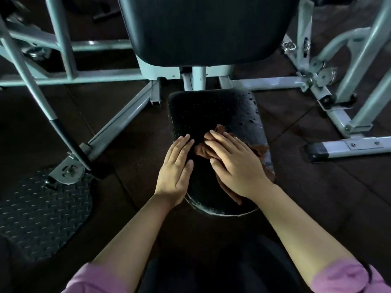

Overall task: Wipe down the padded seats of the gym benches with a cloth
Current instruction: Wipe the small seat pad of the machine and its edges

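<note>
The brown cloth [204, 152] lies on the black padded seat [203, 111], right of its middle, with water drops on the seat's far right part. Your right hand [234, 163] presses flat on the cloth, fingers straight. Your left hand [176, 170] rests flat on the seat's left edge, holding nothing, below the black backrest [203, 28].

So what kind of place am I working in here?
Most likely a gym. You're at a weight machine with a black padded seat and backrest, on a grey steel frame, over dark rubber flooring. Your right hand presses a brown cloth on the seat; your left hand rests beside it.
</note>
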The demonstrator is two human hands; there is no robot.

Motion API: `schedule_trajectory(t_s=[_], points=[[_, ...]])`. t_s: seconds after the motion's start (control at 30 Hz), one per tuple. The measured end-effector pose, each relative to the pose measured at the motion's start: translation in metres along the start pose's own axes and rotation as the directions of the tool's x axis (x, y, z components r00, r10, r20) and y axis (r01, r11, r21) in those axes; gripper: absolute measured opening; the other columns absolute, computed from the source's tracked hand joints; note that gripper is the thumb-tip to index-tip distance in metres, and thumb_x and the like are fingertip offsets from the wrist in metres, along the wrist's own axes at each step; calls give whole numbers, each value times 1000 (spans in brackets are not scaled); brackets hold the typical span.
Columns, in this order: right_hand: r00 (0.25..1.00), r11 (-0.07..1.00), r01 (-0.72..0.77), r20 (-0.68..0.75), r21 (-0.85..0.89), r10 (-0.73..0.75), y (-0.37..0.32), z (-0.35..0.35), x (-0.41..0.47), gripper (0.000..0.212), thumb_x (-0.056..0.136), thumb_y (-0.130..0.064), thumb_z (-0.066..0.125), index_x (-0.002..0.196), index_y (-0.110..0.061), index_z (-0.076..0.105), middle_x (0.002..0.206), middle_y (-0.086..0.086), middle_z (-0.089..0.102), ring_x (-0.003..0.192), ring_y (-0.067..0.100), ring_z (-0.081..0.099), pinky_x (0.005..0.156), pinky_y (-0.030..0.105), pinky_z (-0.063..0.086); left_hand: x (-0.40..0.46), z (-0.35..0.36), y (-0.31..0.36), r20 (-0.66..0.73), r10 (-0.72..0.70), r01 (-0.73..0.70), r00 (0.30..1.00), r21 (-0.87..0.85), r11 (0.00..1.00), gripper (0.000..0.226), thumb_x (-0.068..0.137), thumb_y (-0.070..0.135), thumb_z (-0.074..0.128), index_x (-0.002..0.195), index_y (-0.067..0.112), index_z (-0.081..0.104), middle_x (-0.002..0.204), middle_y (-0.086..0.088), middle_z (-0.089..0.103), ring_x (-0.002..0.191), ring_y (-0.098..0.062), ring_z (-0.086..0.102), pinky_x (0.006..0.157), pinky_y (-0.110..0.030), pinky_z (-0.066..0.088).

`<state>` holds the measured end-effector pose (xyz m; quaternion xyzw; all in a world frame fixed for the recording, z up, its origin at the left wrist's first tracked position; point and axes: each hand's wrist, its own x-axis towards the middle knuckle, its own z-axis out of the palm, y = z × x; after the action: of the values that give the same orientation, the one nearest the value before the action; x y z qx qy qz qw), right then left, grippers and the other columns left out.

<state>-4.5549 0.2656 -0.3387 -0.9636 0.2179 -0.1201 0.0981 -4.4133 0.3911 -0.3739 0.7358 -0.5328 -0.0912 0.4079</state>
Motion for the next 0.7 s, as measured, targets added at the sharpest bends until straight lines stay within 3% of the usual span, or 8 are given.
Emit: schedule_trajectory(t_s=[0.1, 0.27, 0.4, 0.47, 0.53, 0.7], points=[[1000, 999, 27, -14, -31, -28, 2, -1, 0, 54, 95, -40, 27, 147, -30, 37, 156, -6, 30, 143, 22, 30, 116, 40, 28, 0, 8, -8, -77, 48, -55, 996, -90, 994, 51, 98, 32, 31, 141, 8, 43, 151, 0, 35, 143, -13, 21, 118, -37, 19], [998, 998, -57, 18, 4, 57, -5, -8, -1, 47, 100, -45, 34, 147, -41, 31, 158, -13, 21, 145, 9, 17, 116, 25, 13, 3, 18, -19, -181, 85, -112, 980, -143, 983, 52, 94, 33, 33, 135, 7, 49, 144, -1, 43, 139, -12, 29, 117, -27, 19], [999, 1000, -21, 50, -16, 22, -28, -7, -11, 45, 101, -46, 31, 145, -41, 33, 157, -16, 23, 145, 10, 18, 117, 30, 19, 4, 18, -27, -221, 124, -167, 967, -188, 968, 53, 88, 27, 31, 130, 2, 52, 138, -6, 49, 134, -14, 38, 115, -31, 25], [998, 998, 54, -9, -36, -55, -38, -4, -29, 43, 100, -45, 33, 141, -38, 44, 152, -12, 36, 141, 14, 31, 115, 34, 30, 2, 18, -27, -226, 158, -201, 961, -184, 962, 52, 87, 24, 29, 129, 3, 53, 138, -10, 50, 133, -16, 38, 115, -29, 25], [991, 992, 124, -56, -21, -125, -34, -4, -50, 42, 98, -43, 34, 136, -36, 51, 145, -11, 47, 136, 15, 41, 111, 35, 37, 1, 18, -26, -221, 177, -224, 959, -213, 951, 48, 91, 25, 31, 130, 5, 53, 139, -9, 49, 136, -16, 36, 115, -30, 24], [998, 999, 45, -37, 24, -44, -3, -22, -67, 40, 97, -50, 33, 137, -50, 41, 145, -26, 36, 138, -4, 27, 113, 17, 21, 9, 18, -33, -196, 201, -246, 960, -244, 938, 38, 96, 27, 33, 133, 26, 42, 140, -5, 48, 141, -20, 30, 116, -40, 24]])
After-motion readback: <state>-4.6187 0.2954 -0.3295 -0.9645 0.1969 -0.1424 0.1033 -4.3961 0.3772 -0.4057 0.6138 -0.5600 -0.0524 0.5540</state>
